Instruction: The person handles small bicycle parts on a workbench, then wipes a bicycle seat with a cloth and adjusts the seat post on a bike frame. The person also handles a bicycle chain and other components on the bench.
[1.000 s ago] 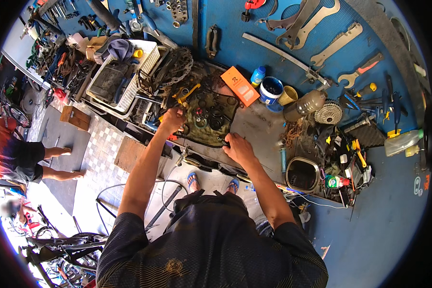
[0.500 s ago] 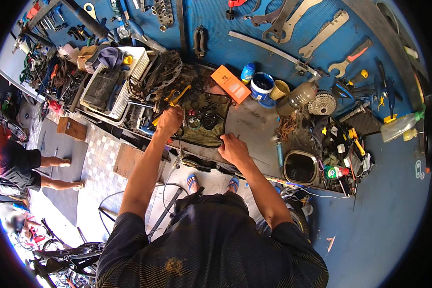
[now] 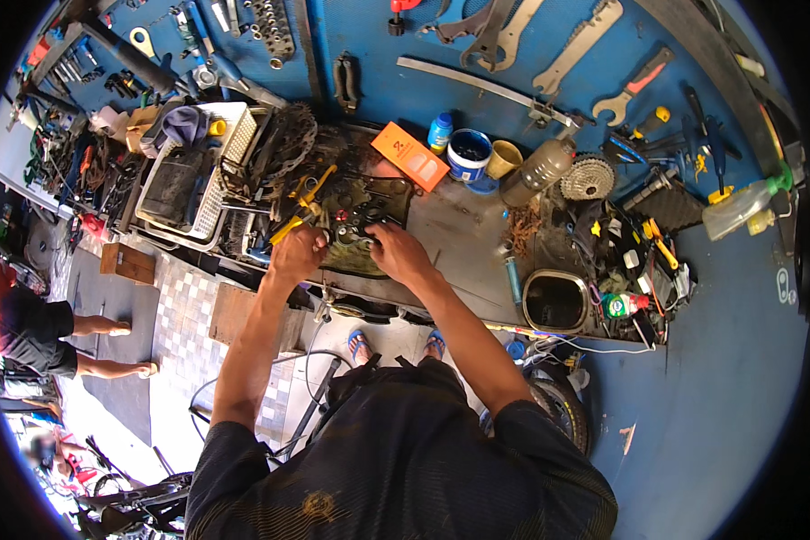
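An olive-green cloth [image 3: 349, 262] lies on the workbench with several small dark bike parts [image 3: 362, 217] on it. At the cloth's left edge, beside a yellow-handled tool [image 3: 313, 186], my left hand [image 3: 297, 256] has its fingers curled closed. What they hold, if anything, is hidden. My right hand [image 3: 400, 253] reaches over the right side of the cloth, fingertips pinched together at the dark parts. I cannot make out what is between them.
Behind the cloth are an orange box [image 3: 410, 157], a blue-and-white tub [image 3: 469, 155] and a plastic bottle [image 3: 538, 173]. A white basket [image 3: 236, 137] stands left; a dark metal tray [image 3: 556, 301] sits right. Tools hang on the blue wall. Another person [image 3: 27, 315] is at far left.
My right hand has moved left and inward, from the cloth's right front corner to the small parts. My left hand has dropped lower, towards the bench's front edge. The view has shifted slightly.
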### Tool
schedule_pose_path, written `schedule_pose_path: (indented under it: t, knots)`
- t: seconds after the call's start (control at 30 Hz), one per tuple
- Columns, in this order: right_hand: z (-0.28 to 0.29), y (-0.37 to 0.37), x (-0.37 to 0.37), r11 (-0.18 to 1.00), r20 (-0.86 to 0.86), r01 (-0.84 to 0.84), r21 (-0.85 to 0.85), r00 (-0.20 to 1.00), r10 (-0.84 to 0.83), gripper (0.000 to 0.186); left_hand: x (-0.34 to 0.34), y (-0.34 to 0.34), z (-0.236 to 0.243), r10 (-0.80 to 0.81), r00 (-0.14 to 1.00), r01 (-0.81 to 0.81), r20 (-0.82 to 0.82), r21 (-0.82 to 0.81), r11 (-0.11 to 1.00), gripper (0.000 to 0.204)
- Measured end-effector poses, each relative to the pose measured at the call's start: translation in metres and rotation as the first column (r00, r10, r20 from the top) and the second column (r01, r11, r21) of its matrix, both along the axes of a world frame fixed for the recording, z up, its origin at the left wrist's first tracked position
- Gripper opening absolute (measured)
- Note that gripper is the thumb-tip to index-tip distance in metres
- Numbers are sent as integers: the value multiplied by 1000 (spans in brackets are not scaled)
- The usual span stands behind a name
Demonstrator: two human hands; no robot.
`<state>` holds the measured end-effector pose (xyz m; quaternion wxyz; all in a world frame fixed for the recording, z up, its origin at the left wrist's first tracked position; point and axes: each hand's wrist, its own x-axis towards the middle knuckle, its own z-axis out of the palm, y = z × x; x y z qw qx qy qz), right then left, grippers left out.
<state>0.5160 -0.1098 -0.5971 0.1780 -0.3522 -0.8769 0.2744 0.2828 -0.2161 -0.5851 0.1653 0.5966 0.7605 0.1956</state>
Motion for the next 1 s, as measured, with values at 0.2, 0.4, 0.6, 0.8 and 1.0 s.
schedule_pose_path:
  t: [0.2, 0.4, 0.6, 0.8, 1.0]
  knots:
    - [-1, 6, 56, 982, -79, 160, -98, 983, -168, 30, 19, 41, 21, -49, 998, 55, -51, 138, 989, 19]
    - [-5, -10, 167, 940, 260, 329, -87, 919, -298, 23, 42, 60, 14, -86, 991, 86, -101, 1, 996, 23]
    - [-21, -40, 185, 924, 151, 345, 167, 917, -370, 14, 134, 37, 14, -363, 932, 362, -24, 161, 918, 22]
    - [-33, -30, 187, 882, 236, 422, 211, 854, -464, 13, 205, 20, -28, -623, 763, 633, -174, 5, 774, 29]
    - [-42, -29, 187, 836, 218, 516, 189, 808, -548, 16, 197, 26, -39, -634, 748, 649, -196, 13, 761, 30]
